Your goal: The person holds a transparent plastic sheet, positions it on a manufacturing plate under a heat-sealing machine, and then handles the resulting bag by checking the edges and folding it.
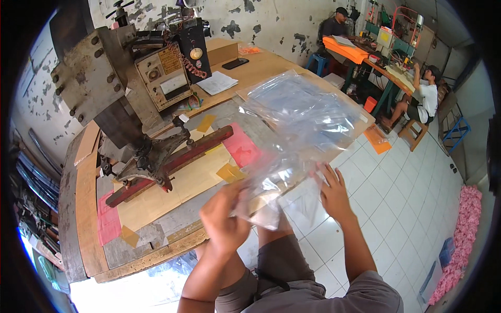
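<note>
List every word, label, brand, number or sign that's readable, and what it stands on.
Nothing is clear enough to quote.
Yellow label on the control box: print too small to read.
White papers: marks too small to read.
Clear plastic in the left hand: blurred, no lettering visible.

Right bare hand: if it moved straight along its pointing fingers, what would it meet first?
Ahead of the right hand, probably the pile of clear, glossy plastic sheets; depth is unclear, so the blurred clear plastic in the left hand might come first.
</note>
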Tool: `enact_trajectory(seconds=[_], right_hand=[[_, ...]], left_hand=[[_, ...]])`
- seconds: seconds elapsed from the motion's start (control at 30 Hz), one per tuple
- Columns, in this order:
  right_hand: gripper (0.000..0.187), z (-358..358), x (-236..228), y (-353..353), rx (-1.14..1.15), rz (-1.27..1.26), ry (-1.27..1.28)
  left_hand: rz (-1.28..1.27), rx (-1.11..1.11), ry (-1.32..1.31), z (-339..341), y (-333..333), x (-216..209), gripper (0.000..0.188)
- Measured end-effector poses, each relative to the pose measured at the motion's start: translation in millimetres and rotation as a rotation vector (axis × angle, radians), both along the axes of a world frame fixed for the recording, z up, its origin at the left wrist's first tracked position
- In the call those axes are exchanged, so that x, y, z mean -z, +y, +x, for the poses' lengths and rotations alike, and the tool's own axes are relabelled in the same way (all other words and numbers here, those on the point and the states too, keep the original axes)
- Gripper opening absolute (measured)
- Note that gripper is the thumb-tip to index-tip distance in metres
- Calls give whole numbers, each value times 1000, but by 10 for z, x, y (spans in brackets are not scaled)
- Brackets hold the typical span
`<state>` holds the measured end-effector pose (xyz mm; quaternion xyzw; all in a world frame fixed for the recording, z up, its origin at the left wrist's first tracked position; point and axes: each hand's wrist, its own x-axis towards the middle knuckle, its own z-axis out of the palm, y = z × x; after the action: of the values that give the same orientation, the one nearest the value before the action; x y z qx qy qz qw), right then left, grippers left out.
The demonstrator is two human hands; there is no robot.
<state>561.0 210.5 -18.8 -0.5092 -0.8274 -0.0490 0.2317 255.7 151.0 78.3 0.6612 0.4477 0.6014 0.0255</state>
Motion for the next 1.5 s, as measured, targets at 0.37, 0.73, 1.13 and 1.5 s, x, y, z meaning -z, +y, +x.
enact_trajectory(seconds=[0.37, 0.73, 1.13, 1.5], right_hand=[[47, 322, -461, 684, 13, 310, 81], [63, -662, -718, 875, -336, 22, 386], [109, -1318, -1908, -507, -1111, -108, 467], [31, -1526, -2256, -551, -719, 31, 447]], left_hand=[[267, -926, -633, -1341, -1590, 366, 26], [5, -623, -592, -1377, -2422, -143, 25], [-497, 34, -6, -824, -1019, -1090, 8], [-327, 89, 156, -822, -807, -1064, 6]])
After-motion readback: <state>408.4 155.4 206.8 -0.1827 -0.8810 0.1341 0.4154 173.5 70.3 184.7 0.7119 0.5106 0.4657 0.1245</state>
